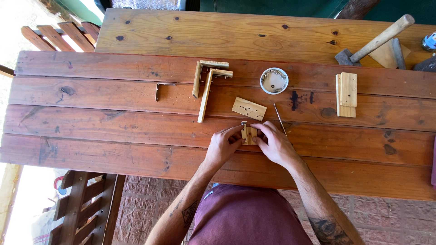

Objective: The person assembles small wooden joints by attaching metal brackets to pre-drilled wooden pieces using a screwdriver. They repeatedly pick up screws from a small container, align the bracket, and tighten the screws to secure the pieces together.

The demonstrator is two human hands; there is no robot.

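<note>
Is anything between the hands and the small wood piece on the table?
No. Both the left hand and right hand already grip the small wood piece from either side; nothing lies between them.

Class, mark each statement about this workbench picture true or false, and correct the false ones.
1. Both hands, the left hand and the right hand, hold the small wooden block. True.
2. The hammer lies at the table's near left corner. False: it lies at the far right.
3. A round white container sits beyond the hands. True.
4. The metal bracket sits right of the container. False: it sits to its left.
</note>
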